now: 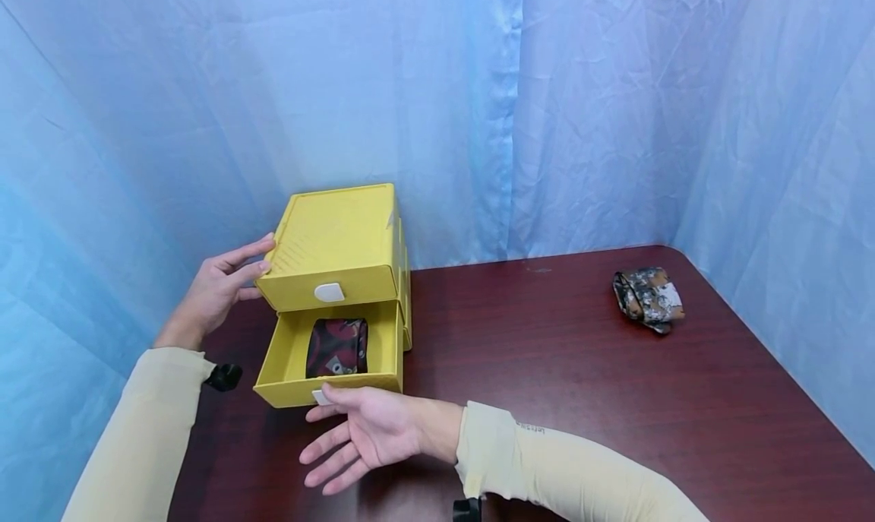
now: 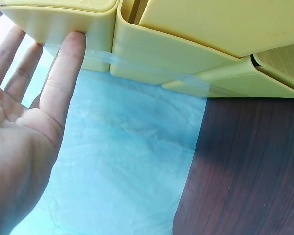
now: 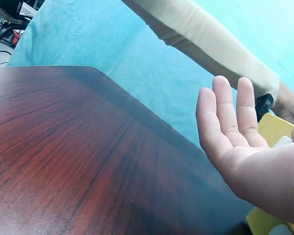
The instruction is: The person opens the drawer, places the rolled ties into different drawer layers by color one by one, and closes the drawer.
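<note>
A yellow drawer unit (image 1: 342,226) stands on the dark red table in the head view. Its upper drawer front (image 1: 362,285) with a white tab is closed; the drawer (image 1: 273,362) below is pulled out. Inside lies a folded dark red and black patterned cloth item (image 1: 336,347). My left hand (image 1: 217,286) touches the unit's left side with extended fingers, also seen in the left wrist view. At the pulled-out drawer's white tab (image 1: 319,397) is the thumb of my right hand (image 1: 372,435); its other fingers spread loosely below, palm facing up.
A folded camouflage cloth item (image 1: 649,298) with a white label lies at the table's far right. Light blue curtains (image 1: 465,112) hang behind and at both sides. Clear tape (image 2: 137,66) runs along the unit's side.
</note>
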A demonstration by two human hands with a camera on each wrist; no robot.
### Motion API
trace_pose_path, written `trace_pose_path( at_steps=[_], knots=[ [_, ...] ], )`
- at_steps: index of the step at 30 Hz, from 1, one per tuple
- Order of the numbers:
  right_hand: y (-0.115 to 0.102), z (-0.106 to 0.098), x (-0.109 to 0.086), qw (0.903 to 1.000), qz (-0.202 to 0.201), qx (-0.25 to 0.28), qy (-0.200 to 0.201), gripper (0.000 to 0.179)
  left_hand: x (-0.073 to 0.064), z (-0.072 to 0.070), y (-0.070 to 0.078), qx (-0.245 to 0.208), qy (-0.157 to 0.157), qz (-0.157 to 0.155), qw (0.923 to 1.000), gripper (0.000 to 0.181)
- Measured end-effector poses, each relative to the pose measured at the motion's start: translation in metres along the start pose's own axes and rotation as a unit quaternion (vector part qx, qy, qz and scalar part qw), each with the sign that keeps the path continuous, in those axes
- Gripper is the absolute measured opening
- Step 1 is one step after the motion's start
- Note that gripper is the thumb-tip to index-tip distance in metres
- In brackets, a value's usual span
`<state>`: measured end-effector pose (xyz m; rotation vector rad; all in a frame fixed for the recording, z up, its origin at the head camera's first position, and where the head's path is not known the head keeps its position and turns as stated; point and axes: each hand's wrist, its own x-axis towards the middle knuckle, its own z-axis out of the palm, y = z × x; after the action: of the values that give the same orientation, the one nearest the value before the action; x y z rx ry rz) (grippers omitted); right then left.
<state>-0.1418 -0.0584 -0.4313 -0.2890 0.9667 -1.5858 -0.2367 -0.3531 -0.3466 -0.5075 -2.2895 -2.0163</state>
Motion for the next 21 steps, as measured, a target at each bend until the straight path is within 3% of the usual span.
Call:
trace_pose_path(
  at_steps=[21],
  knots=[
    [-0.017, -0.007, 0.012, 0.9993, -0.025, 0.007, 0.027, 0.067, 0.0, 0.0, 0.001, 0.003, 0.002, -0.004, 1.0, 0.045]
  ],
)
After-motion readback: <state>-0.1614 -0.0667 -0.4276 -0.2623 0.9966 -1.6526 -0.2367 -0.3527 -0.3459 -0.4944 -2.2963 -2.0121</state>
